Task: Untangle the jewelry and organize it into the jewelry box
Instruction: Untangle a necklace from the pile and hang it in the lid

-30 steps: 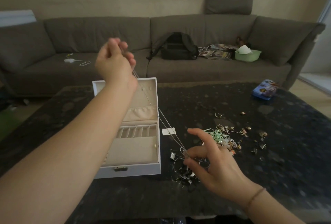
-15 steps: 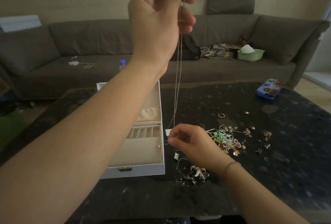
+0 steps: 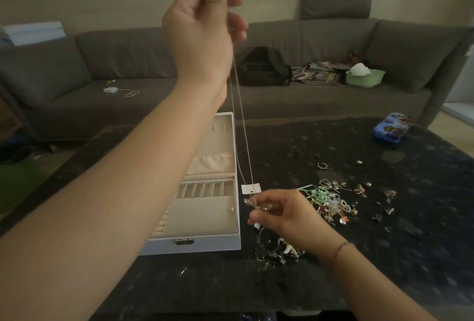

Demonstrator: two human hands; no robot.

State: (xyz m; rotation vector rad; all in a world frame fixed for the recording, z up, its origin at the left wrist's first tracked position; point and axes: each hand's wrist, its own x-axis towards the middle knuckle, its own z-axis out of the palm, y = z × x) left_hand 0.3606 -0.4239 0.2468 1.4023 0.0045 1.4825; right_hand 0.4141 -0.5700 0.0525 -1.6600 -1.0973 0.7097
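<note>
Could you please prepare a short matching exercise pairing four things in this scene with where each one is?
Things:
1. thin chain
2. jewelry box
3. blue tin
4. green bowl

Places:
A. far right part of the table
B. on the sofa
C. stretched between the two hands
D. open on the table, left of the jewelry heap

Pairs: 1-C, 2-D, 3-A, 4-B

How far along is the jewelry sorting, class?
Done: almost nothing; the open jewelry box looks nearly empty. In hand: the left hand holds a thin chain up while the right hand pinches its lower end. Left: two jewelry piles on the table.
</note>
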